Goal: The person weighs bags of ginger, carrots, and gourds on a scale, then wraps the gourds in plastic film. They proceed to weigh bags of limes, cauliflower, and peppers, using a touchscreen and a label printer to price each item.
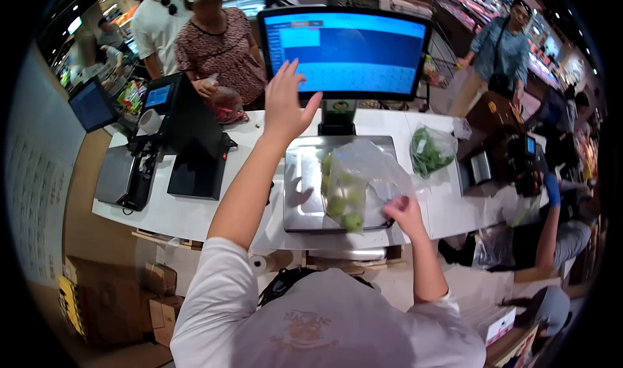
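My left hand [287, 102] is raised in front of the monitor [350, 50], its fingers spread over the lower left of the lit blue screen. On the steel scale plate [302, 206] lies a clear plastic bag [366, 160] with several round green fruits [344, 206] in it. The bag's loose top fans out to the right. My right hand [405, 213] is closed at that loose plastic, by the scale's right edge, thumb and fingers curled together.
A bag of leafy greens [429, 151] lies on the white counter [259, 222] right of the scale. Further left stands a black label printer scale [195, 167]. Across the counter a person [214, 44] holds a bag of red produce [226, 105]. A blue-gloved co-worker's hand [551, 189] is at right.
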Available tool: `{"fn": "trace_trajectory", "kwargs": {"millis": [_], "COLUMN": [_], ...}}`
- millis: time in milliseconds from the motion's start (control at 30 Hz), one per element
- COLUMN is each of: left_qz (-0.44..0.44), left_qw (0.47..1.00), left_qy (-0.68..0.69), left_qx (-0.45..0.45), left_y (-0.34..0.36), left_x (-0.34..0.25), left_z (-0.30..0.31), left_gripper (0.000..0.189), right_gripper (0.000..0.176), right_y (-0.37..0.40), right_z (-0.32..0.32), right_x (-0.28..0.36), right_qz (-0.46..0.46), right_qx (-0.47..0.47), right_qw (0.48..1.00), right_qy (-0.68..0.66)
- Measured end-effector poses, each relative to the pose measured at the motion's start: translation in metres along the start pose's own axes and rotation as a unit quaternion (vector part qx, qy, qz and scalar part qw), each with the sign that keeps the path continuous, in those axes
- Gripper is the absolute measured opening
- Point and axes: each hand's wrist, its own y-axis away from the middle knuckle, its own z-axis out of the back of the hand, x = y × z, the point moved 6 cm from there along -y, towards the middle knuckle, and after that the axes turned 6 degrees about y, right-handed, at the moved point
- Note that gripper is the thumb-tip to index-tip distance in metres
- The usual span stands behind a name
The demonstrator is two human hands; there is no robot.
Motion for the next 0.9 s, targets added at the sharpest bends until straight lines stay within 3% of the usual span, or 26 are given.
{"fn": "trace_trajectory", "kwargs": {"millis": [33, 100, 167, 233, 267, 300, 333, 433, 467, 533, 600, 633, 667, 700, 800, 900], "left_qz": [0.048, 0.193, 0.229, 0.251, 0.234, 0.163, 0.155, 0.132, 0.124, 0.028, -0.044, 0.139, 0.319, 0.485, 0.620, 0.546], "left_qw": [0.993, 0.932, 0.916, 0.880, 0.867, 0.864, 0.866, 0.866, 0.865, 0.921, 0.951, 0.929, 0.859, 0.744, 0.598, 0.607], "left_qy": [0.097, 0.284, 0.277, 0.308, 0.316, 0.257, 0.276, 0.325, 0.341, 0.199, 0.111, 0.237, 0.349, 0.440, 0.506, 0.572], "left_qx": [0.036, 0.118, 0.177, 0.260, 0.306, 0.401, 0.388, 0.355, 0.347, 0.333, 0.287, 0.247, 0.194, 0.134, -0.045, -0.080], "left_y": [0.022, 0.071, 0.110, 0.124, 0.121, 0.115, 0.118, 0.130, 0.132, 0.137, 0.143, 0.140, 0.139, 0.147, 0.147, 0.136], "left_x": [0.004, 0.016, 0.006, -0.021, -0.044, -0.063, -0.068, -0.077, -0.080, -0.065, -0.054, -0.047, -0.047, -0.050, -0.054, -0.044], "left_z": [-0.003, -0.021, -0.033, -0.046, -0.050, -0.061, -0.074, -0.103, -0.109, -0.124, -0.127, -0.124, -0.114, -0.108, -0.098, -0.097], "left_gripper": [0.046, 0.070, 0.089, 0.098, 0.100, 0.098, 0.086, 0.049, 0.038, 0.033, 0.024, 0.023, 0.022, 0.021, 0.016, 0.024], "right_gripper": [0.088, 0.099, 0.088, 0.078, 0.074, 0.067, 0.060, 0.049, 0.043, 0.033, 0.023, 0.020, 0.018, 0.018, 0.023, 0.022], "right_y": [-0.007, -0.025, -0.032, -0.044, -0.050, -0.056, -0.059, -0.055, -0.048, -0.027, 0.010, 0.033, 0.053, 0.066, 0.081, 0.071], "right_z": [-0.002, -0.002, -0.004, -0.009, -0.012, -0.020, -0.029, -0.048, -0.037, -0.004, 0.046, 0.056, 0.058, 0.049, 0.023, 0.014], "right_x": [0.017, 0.042, 0.060, 0.062, 0.064, 0.070, 0.078, 0.140, 0.139, 0.132, 0.052, 0.001, -0.047, -0.078, -0.097, -0.108], "right_qz": [0.019, 0.069, 0.084, 0.067, 0.059, 0.064, 0.070, 0.150, 0.181, 0.240, 0.135, 0.071, 0.008, 0.021, 0.103, 0.112], "right_qx": [-0.008, 0.006, -0.017, -0.012, -0.006, 0.024, 0.056, 0.098, 0.040, -0.083, -0.228, -0.247, -0.260, -0.251, -0.263, -0.254], "right_qw": [0.999, 0.997, 0.996, 0.998, 0.998, 0.997, 0.995, 0.960, 0.967, 0.963, 0.955, 0.949, 0.937, 0.940, 0.930, 0.925], "right_qy": [-0.049, 0.019, -0.011, -0.016, -0.017, -0.030, -0.045, 0.213, 0.173, 0.093, 0.131, 0.182, 0.233, 0.229, 0.233, 0.259]}}
